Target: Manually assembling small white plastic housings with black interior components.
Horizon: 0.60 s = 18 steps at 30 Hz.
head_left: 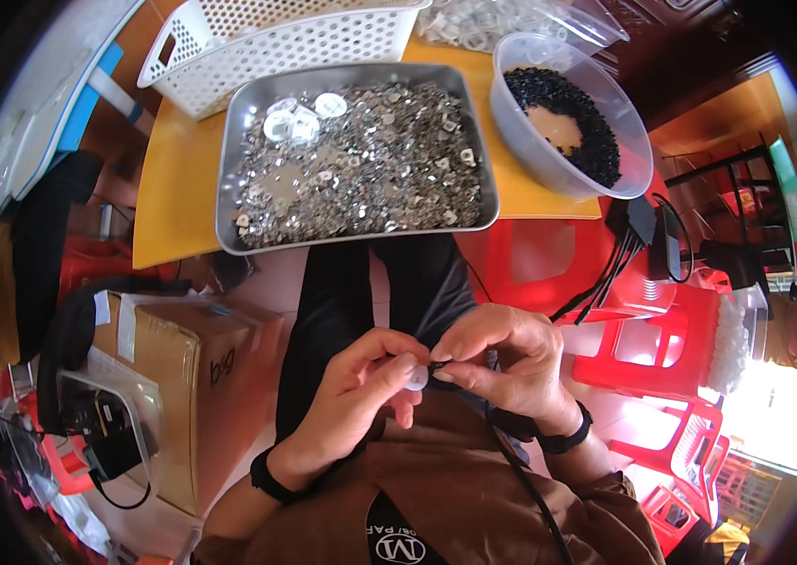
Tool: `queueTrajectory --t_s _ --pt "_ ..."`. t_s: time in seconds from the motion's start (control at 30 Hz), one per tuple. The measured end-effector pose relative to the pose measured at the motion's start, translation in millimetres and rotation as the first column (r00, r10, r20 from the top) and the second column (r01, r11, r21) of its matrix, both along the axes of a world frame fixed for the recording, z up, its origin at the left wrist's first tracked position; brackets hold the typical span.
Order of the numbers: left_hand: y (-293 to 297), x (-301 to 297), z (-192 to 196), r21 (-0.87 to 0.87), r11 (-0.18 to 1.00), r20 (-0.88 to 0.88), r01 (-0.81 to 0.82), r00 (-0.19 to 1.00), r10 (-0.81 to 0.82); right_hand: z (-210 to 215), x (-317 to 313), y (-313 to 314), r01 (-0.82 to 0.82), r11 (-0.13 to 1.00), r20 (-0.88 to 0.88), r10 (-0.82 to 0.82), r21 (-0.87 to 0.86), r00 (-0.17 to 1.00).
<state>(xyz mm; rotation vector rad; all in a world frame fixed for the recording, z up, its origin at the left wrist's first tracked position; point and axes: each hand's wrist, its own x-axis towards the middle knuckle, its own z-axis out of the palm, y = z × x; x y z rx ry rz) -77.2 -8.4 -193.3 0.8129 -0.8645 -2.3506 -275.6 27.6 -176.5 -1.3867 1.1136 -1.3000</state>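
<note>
Yellow tabletop near red stools, left grip tight on translucent piece, right grip on black part

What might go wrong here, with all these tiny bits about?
The left hand holds a small whitish piece and the right hand a small black piece; such tiny things might slip and drop. The metal tray, spread with loose small parts, sits close to the table's front edge, so a knock could spill some.
</note>
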Motion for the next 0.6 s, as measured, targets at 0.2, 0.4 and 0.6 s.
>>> queueTrajectory --t_s 0.2,0.4,0.6 --pt "5.1 1.3 -2.6 -0.04 0.997 -0.038 0.064 0.997 -0.065 -0.1 5.6 0.8 -0.043 0.987 -0.171 0.016 -0.157 0.985" --pt "8.6 1.8 0.7 -0.255 0.966 0.084 -0.039 0.995 0.063 -0.1 10.7 2.2 -0.02 0.987 -0.235 -0.018 -0.158 0.972" --pt "11.0 1.9 -2.7 -0.67 0.728 0.188 -0.143 0.916 0.354 -4.9 11.2 9.7 0.116 0.992 -0.242 -0.123 -0.046 0.962"
